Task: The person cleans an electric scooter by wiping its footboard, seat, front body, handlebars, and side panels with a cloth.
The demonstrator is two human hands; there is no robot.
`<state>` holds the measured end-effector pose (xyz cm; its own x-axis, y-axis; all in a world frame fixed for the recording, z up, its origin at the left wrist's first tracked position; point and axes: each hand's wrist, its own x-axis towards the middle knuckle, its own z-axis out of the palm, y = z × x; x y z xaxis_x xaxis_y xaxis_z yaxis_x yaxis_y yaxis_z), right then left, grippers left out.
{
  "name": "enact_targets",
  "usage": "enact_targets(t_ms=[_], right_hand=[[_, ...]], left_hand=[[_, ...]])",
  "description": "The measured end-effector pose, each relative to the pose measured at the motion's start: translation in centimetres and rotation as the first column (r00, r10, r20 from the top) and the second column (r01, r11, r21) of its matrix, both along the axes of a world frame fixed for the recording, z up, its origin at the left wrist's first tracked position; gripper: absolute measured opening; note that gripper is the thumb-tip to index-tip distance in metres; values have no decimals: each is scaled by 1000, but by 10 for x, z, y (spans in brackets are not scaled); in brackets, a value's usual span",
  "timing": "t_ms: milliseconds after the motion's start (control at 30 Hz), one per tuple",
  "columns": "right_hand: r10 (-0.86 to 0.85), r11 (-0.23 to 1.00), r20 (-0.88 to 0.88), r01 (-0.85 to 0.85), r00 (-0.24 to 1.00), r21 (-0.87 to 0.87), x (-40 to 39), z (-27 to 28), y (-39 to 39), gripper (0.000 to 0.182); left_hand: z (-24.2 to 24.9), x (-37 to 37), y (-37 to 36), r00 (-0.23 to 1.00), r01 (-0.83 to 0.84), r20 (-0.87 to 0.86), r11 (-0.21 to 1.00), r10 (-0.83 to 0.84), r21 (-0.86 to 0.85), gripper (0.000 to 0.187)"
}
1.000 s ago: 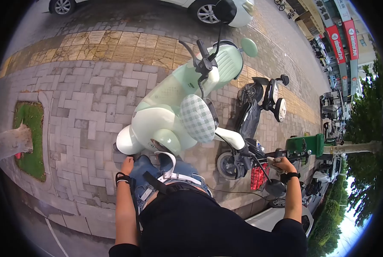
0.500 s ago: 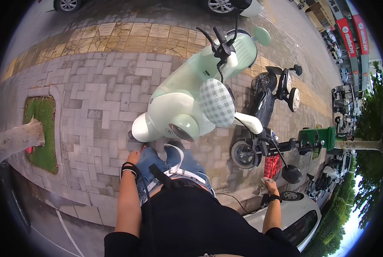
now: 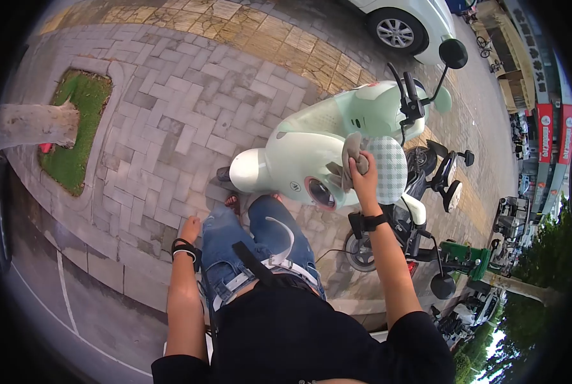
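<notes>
A pale green and cream electric scooter (image 3: pixel 305 157) stands in front of me, with a checked seat cover (image 3: pixel 389 169). My right hand (image 3: pixel 362 174) is closed around a bunched grey-brown cloth (image 3: pixel 350 157) at the edge of that seat. Part of the cloth hangs over the cream side panel, above the round dark lamp or reflector (image 3: pixel 321 192). My left hand (image 3: pixel 190 228) hangs low beside my left leg, its fingers curled in and nothing visible in them. It touches nothing that I can see.
Brick paving (image 3: pixel 171 128) surrounds the scooter. A tree trunk (image 3: pixel 36 125) rises from a grass square at left. A second, dark scooter (image 3: pixel 420 173) stands close on the right, near a green bin (image 3: pixel 468 259). A white car (image 3: pixel 420 25) is parked beyond.
My right hand has moved up and leftward from beside the red bag to the scooter seat, where it now holds the cloth. The view has shifted; the scooter appears farther right and lower.
</notes>
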<state>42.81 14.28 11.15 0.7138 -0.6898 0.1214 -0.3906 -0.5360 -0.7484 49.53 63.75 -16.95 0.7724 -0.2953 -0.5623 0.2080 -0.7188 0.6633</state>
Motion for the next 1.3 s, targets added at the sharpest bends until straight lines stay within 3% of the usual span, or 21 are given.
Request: enact_targets(t_ms=[33, 100, 133, 167, 200, 233, 333, 400, 433, 467, 533, 600, 633, 700, 800, 933, 1000, 1067, 1200, 1233, 1300], right_hand=[[24, 1000, -12, -24, 1000, -4, 13, -12, -10, 36], [130, 915, -362, -252, 923, -316, 31, -50, -36, 44], [158, 905, -372, -285, 915, -315, 41, -57, -31, 44], [121, 793, -569, -424, 813, -437, 40, -64, -20, 50], [36, 643, -723, -570, 690, -511, 41, -73, -13, 55], [66, 657, -740, -587, 669, -473, 45, -89, -17, 60], [181, 517, -844, -778, 505, -356, 68, -99, -14, 61], [212, 487, -882, -828, 421, -278, 86, -118, -14, 61], [261, 466, -906, -866, 332, -183, 97, -129, -14, 62], [307, 442, -921, -893, 239, -84, 107, -140, -14, 63], [338, 421, -929, -907, 150, 6, 127, -162, -12, 64], [356, 417, -934, -890, -25, 183, 150, -185, -5, 63], [352, 417, -931, -873, -99, 251, 161, -197, -2, 63], [383, 402, -908, -854, -170, 330, 180, -219, 3, 63], [405, 389, -873, -813, -271, 433, 197, -253, 11, 64], [407, 369, -879, -835, -249, 408, 181, -250, 17, 61], [487, 223, -822, -868, -295, 444, 162, -242, 12, 58], [482, 217, -833, -884, -271, 413, 144, -208, 11, 53], [503, 300, -864, -934, -16, 192, 106, -149, -4, 52], [524, 355, -850, -920, 48, 167, 97, -135, -10, 51], [535, 479, -825, -870, 183, 118, 82, -105, -19, 47]], left_hand=[[-11, -12, 25, 992, -101, -78, 995, 103, 26, 23], [-44, -49, 73, 971, -225, -73, 972, 230, 66, 23], [-39, -63, 89, 946, -254, -176, 960, 273, 121, 24], [0, -71, 86, 911, -307, -241, 940, 336, 151, 25], [-35, -105, 109, 899, -392, -152, 910, 411, 137, 21], [6, -108, 98, 822, -479, -275, 867, 498, 138, 19], [-6, -167, 103, 745, -594, -285, 794, 604, 129, 25], [-17, -198, 96, 685, -546, -425, 803, 592, 239, 29], [-33, -215, 89, 737, -453, -433, 855, 518, 252, 29], [-26, -210, 71, 782, -352, -446, 899, 436, 261, 29], [3, -193, 26, 738, -350, -519, 902, 431, 253, 30], [17, -173, -13, 739, -475, -498, 875, 454, 93, 29], [13, -169, -27, 725, -487, -506, 867, 468, 106, 29], [2, -160, -48, 706, -610, -478, 791, 522, -36, 23], [7, -137, -73, 688, -664, -449, 744, 570, -73, 24], [21, -138, -81, 703, -651, -437, 755, 562, -75, 24], [26, -140, -74, 671, -660, -474, 751, 570, -30, 25], [1, -163, -49, 658, -627, -521, 779, 543, 20, 26], [19, -121, -29, 620, -620, -537, 776, 572, 111, 30], [13, -113, -20, 711, -557, -459, 825, 533, 95, 32], [3, -91, -8, 739, -537, -436, 840, 513, 77, 31]])
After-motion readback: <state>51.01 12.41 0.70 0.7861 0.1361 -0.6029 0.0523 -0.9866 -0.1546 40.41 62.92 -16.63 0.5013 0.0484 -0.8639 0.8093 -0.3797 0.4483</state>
